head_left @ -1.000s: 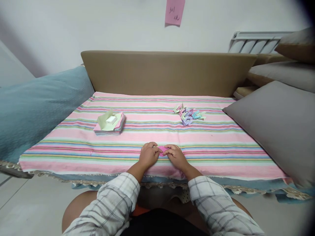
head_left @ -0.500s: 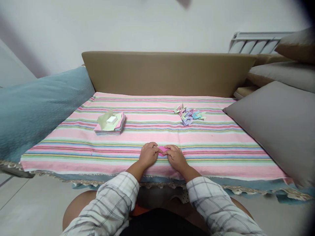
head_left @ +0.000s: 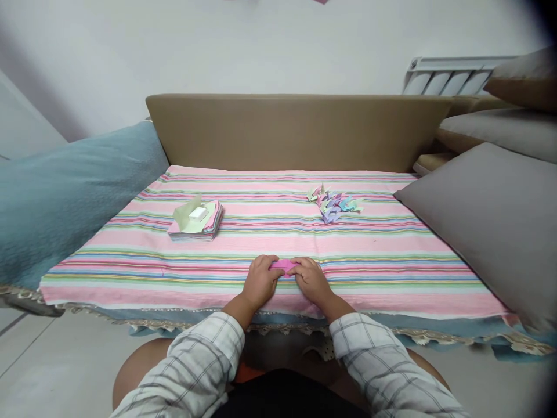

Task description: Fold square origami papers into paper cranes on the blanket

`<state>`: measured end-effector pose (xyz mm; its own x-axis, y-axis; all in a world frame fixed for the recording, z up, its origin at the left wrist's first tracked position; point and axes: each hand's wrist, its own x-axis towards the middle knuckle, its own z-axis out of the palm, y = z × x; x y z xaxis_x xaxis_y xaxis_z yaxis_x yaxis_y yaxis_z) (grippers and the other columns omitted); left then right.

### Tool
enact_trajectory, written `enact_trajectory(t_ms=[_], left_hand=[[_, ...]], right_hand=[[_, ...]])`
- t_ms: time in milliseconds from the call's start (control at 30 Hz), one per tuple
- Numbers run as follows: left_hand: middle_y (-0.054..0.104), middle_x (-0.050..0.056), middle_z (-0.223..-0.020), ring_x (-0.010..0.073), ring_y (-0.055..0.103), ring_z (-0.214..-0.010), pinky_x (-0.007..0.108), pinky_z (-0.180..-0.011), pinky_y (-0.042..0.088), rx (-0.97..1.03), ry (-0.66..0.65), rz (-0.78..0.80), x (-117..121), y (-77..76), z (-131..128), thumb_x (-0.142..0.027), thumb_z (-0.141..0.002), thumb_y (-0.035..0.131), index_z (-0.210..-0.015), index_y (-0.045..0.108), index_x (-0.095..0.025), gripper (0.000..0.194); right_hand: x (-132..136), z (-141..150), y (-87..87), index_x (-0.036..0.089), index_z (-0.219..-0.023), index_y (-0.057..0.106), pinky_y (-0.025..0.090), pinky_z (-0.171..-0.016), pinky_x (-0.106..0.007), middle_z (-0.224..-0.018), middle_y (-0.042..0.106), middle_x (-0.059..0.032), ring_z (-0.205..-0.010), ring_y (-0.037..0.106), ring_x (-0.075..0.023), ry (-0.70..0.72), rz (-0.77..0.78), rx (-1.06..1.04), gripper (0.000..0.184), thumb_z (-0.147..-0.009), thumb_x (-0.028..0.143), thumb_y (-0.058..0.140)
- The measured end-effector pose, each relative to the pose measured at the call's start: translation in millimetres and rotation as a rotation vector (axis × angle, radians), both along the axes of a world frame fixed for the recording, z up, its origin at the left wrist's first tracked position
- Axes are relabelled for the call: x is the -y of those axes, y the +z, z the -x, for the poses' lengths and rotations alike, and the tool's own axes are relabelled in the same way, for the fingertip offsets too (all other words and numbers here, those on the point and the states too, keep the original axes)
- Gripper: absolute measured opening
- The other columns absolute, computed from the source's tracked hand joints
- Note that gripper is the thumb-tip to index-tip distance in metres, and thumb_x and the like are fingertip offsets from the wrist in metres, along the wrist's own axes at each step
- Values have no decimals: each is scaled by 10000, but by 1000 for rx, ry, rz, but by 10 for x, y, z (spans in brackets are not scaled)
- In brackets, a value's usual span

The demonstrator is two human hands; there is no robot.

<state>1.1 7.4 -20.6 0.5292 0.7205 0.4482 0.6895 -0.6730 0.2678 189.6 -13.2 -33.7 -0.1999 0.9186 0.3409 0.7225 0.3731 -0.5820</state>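
A small piece of bright pink folded paper (head_left: 283, 266) lies between my two hands, near the front of the striped cloth (head_left: 278, 241). My left hand (head_left: 261, 275) pinches its left end between thumb and fingers. On the opposite end, my right hand (head_left: 310, 277) grips the paper the same way. Parts of the paper are hidden under the fingers, so its exact folds cannot be made out. Farther back on the right lies a cluster of folded paper cranes (head_left: 332, 204) in several pastel colours.
A stack of coloured paper (head_left: 195, 232) with a small white block (head_left: 199, 213) on top sits at the left. The tan backrest (head_left: 300, 133) bounds the far side, a blue-covered armrest (head_left: 87, 191) the left, grey cushions (head_left: 487, 215) the right.
My left hand has shifted slightly on the paper, its fingers and thumb farther apart. More of the pink paper's left part shows now. My right hand has hardly moved.
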Motion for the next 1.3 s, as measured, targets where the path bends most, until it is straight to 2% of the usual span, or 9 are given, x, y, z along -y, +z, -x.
enact_trajectory(t_ms=[200, 333, 400, 600, 700, 900, 1067, 1200, 1300], left_hand=[[593, 57, -965, 223, 461, -981, 456, -1009, 255, -122, 39, -78, 134, 14, -20, -209, -862, 472, -988, 664, -318, 254], [585, 60, -1133, 231, 466, -1028, 435, -980, 279, -235, -124, -114, 210, -27, 17, -210, -869, 442, -1203, 543, -303, 362], [567, 70, -1190, 236, 472, -1035, 427, -952, 308, -297, -162, -131, 223, -46, 23, -220, -872, 432, -1257, 498, -271, 393], [594, 80, -1155, 224, 512, -980, 423, -924, 345, -297, -119, -245, 214, -38, -2, -241, -864, 451, -1220, 527, -222, 365], [608, 68, -1149, 219, 520, -1000, 419, -942, 334, -255, -89, -270, 222, -21, -16, -243, -855, 467, -1194, 546, -222, 348], [615, 64, -1154, 224, 527, -1047, 429, -983, 301, -199, -50, -228, 228, -10, -44, -229, -837, 476, -1143, 572, -224, 321], [602, 86, -1166, 243, 505, -1112, 463, -1045, 242, -167, -34, -178, 206, -10, -65, -202, -801, 480, -1193, 545, -209, 398], [571, 93, -1214, 270, 462, -1172, 493, -1063, 195, -202, -38, -115, 199, 7, -71, -199, -765, 500, -1234, 517, -234, 471], [552, 85, -1242, 278, 442, -1197, 529, -1068, 144, -203, -34, -95, 206, 30, -64, -218, -760, 517, -1196, 543, -264, 439]], right_hand=[[-1, 0, 13, 254, -893, 681, 370, -896, -374, -1105, 621, -23, -1045, 499, -200, 10, -13, -21, 297, -815, 111, 432], [11, 14, -5, 223, -928, 632, 368, -905, -366, -1076, 631, -34, -1045, 505, -196, -7, -53, -36, 261, -819, 119, 418], [18, 17, -14, 221, -931, 620, 371, -902, -369, -1072, 632, -37, -1042, 509, -200, -14, -70, -39, 255, -818, 123, 414], [46, 12, 4, 202, -982, 603, 385, -930, -389, -1086, 628, -67, -1048, 517, -211, -35, -163, -101, 279, -797, 126, 407], [78, 18, 18, 200, -947, 603, 397, -927, -394, -1061, 635, -70, -1027, 527, -216, -43, -176, -120, 260, -789, 129, 409], [122, 20, 10, 186, -1037, 560, 417, -886, -390, -1013, 638, -79, -971, 543, -225, -81, -175, -141, 272, -810, 175, 412], [149, 0, -16, 190, -1122, 504, 442, -854, -356, -999, 646, -67, -914, 574, -201, -11, -168, -203, 312, -829, 179, 398], [196, -14, -31, 195, -1078, 517, 455, -812, -349, -931, 649, -58, -862, 585, -195, 69, -194, -197, 263, -847, 204, 391], [206, -17, -34, 198, -989, 545, 462, -775, -339, -880, 640, -48, -827, 579, -184, 84, -220, -207, 209, -861, 213, 381]])
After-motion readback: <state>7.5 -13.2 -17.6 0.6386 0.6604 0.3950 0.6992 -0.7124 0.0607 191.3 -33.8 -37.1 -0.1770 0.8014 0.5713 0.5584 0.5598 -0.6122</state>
